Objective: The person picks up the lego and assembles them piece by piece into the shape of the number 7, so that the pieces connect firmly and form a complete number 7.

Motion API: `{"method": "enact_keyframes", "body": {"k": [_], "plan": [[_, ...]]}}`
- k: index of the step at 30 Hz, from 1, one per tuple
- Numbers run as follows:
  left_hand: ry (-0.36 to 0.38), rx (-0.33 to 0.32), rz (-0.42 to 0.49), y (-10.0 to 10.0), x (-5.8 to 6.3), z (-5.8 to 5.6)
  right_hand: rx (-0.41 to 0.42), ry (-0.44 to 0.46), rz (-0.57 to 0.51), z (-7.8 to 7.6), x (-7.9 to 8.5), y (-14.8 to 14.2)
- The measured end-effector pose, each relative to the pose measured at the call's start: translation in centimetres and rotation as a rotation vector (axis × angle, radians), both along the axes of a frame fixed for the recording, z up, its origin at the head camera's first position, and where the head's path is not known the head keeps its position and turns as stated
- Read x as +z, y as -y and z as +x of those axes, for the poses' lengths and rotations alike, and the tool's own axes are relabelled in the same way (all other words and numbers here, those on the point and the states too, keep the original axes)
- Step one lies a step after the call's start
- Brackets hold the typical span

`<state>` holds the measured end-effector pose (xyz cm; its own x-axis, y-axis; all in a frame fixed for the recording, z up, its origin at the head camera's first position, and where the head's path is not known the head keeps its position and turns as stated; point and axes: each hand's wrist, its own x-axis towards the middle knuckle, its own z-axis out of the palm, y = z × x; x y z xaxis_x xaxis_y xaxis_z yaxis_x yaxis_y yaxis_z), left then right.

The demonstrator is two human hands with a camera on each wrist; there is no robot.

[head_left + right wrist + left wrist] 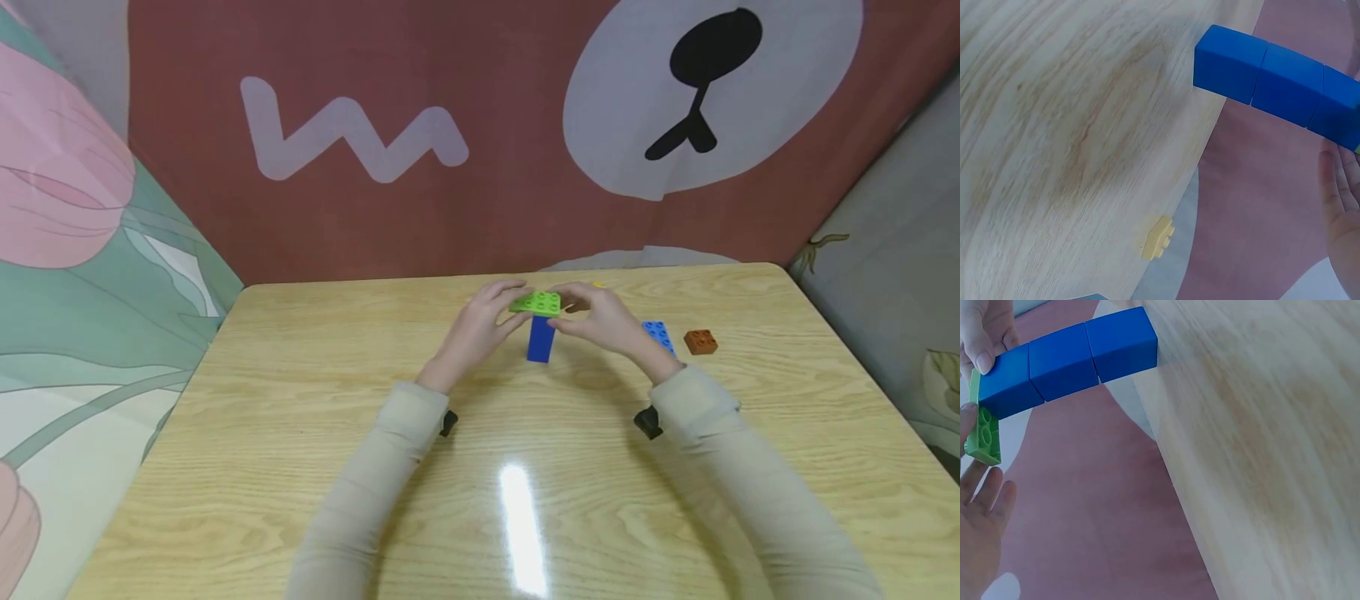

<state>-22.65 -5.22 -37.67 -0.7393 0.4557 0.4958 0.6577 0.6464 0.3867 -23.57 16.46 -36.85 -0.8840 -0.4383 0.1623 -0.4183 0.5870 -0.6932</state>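
Reddish-brown backdrop [510, 221]: hanging behind the desk, with a pale zigzag and a black-and-grey muzzle printed on it.
Desk [225, 433]: light wood grain, a bright reflection near its front.
Sleeves [371, 475]: beige, one on each reaching arm.
Left hand [476, 325]: thumb and fingers pinching the left end of the green brick.
Right hand [606, 321]: pinching the opposite end, thumb where green meets blue.
Blue tower [540, 340]: three blocks stacked, standing on the desk between both hands.
Green brick [547, 303]: studs up atop the blue tower, overhanging to the left.
Blue brick [657, 332]: lying beyond the right forearm, partly hidden.
Brown brick [701, 342]: just right of the blue brick.
Yellow brick [1158, 239]: near the desk's far edge.
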Motion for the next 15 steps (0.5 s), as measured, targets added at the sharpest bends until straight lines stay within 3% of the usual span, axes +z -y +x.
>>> {"method": "enact_keyframes", "body": {"k": [9,15], "plan": [[0.14,0.048,0.122,0.15,-0.44,-0.32,-0.005,0.015,-0.012,-0.16,0.03,-0.4],[0.232,0.011,0.277,0.05,-0.89,-0.77,-0.009,0.025,-0.014,-0.23,0.0,-0.67]]}}
